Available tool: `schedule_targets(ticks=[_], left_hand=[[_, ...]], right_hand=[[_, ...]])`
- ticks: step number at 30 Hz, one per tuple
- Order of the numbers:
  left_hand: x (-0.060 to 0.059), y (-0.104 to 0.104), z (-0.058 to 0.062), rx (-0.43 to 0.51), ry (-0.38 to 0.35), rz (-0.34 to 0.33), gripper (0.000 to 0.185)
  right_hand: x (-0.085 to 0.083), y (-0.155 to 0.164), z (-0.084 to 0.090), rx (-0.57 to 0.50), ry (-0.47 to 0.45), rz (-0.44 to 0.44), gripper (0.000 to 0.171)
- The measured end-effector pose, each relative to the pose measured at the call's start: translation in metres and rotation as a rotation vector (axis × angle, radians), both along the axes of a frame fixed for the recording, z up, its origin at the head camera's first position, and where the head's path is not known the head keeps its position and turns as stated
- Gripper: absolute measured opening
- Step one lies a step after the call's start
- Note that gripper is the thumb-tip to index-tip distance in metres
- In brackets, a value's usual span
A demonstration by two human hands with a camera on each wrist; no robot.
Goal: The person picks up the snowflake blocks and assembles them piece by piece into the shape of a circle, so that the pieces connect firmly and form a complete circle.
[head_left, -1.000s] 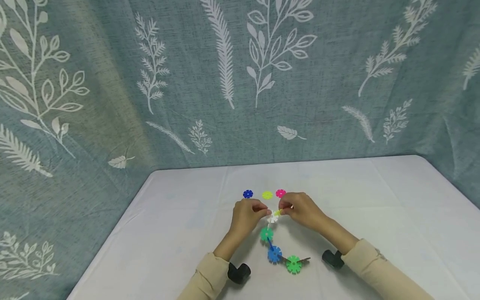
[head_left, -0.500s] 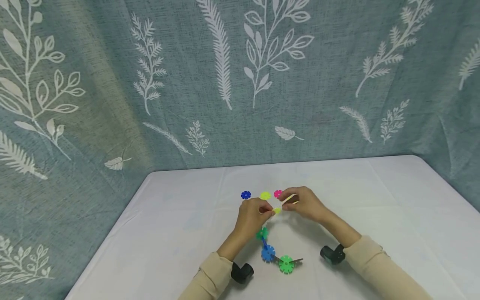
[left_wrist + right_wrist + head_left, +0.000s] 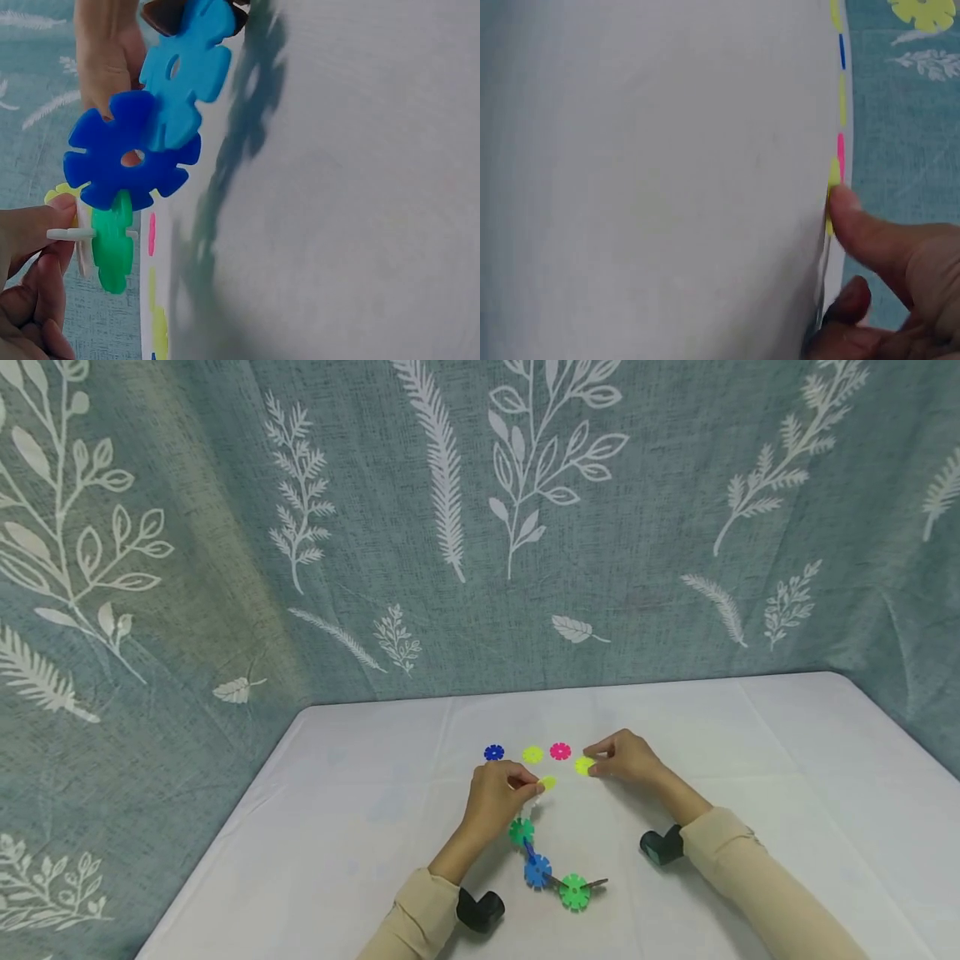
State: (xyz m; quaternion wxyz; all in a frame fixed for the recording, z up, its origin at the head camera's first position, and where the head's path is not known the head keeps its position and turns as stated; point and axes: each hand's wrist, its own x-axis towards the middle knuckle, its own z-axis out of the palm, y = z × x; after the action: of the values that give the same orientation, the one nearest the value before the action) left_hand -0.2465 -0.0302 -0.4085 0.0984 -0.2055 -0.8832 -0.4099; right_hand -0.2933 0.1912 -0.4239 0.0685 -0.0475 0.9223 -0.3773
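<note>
I saw a white table [image 3: 360, 827] stand before a grey-blue curtain [image 3: 225, 527] printed with white leaves. Far on the table, three loose plastic flower discs lay in a row: a dark blue disc [image 3: 493, 752] left, a yellow-green disc [image 3: 532, 754] beside it, a pink disc [image 3: 560, 751] right.

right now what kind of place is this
Probably a makeshift tabletop play or recording corner, not a workshop: a white-covered table, a grey-blue leaf-print curtain hung close behind as a backdrop, and bright plastic snowflake building discs laid out on the cloth.
</note>
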Motion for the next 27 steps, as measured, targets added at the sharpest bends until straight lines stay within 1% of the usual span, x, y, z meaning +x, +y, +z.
schedule_targets(ticks=[4, 6, 7, 10, 12, 14, 15, 18, 27], left_hand=[[0.0, 0.0, 0.0, 0.0, 0.008, 0.002, 0.007], [0.0, 0.0, -0.001, -0.005, 0.01, 0.005, 0.007], [0.0, 0.0, -0.001, -0.008, 0.01, 0.007, 0.007], [-0.001, 0.0, -0.003, -0.019, 0.008, 0.008, 0.006], [-0.001, 0.0, -0.003, -0.021, 0.007, 0.006, 0.006], [-0.001, 0.0, -0.002, -0.017, 0.01, 0.002, 0.006], [-0.001, 0.0, -0.002, -0.014, 0.013, 0.001, 0.006], [-0.001, 0.001, -0.002, -0.011, 0.03, -0.002, 0.006], [0.001, 0.002, -0.001, -0.006, 0.081, -0.023, 0.006]], right_hand=[[0.003, -0.004, 0.002, 0.048, 0.077, -0.006, 0.02], [0.005, -0.005, 0.004, 0.042, 0.106, -0.005, 0.015], [0.007, -0.006, 0.005, 0.012, 0.101, -0.009, 0.014], [0.011, -0.01, 0.012, -0.163, 0.026, 0.009, 0.012], [0.014, -0.014, 0.016, -0.291, -0.064, 0.004, 0.017], [0.016, -0.017, 0.02, -0.384, -0.148, 0.0, 0.022], [0.018, -0.019, 0.022, -0.407, -0.172, -0.007, 0.023], [0.021, -0.022, 0.025, -0.423, -0.2, -0.019, 0.024], [0.023, -0.02, 0.026, -0.439, -0.205, 0.001, 0.019]])
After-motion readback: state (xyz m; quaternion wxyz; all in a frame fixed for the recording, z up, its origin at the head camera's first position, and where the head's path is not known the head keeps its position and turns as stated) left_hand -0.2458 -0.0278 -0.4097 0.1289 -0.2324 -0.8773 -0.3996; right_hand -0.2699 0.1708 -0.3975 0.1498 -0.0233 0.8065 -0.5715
